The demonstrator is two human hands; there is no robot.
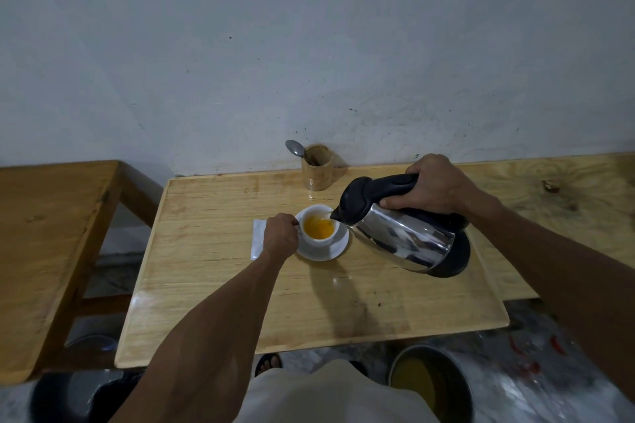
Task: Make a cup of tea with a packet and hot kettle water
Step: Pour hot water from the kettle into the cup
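Note:
A white cup [319, 240] stands on a white saucer [335, 250] in the middle of the wooden table [240, 285]. Orange-yellow liquid fills the cup partway. My left hand [280, 233] grips the cup's handle on its left side. My right hand [434, 184] holds the black handle of a steel kettle [402, 233], tilted with its spout over the cup's right rim. A thin stream runs from the spout into the cup. A white packet [257, 237] lies flat on the table, partly hidden behind my left hand.
A wooden holder [316, 166] with a metal spoon [296, 148] stands at the table's back edge by the wall. Another wooden table [51, 233] sits to the left. Round stools [433, 381] are on the floor below.

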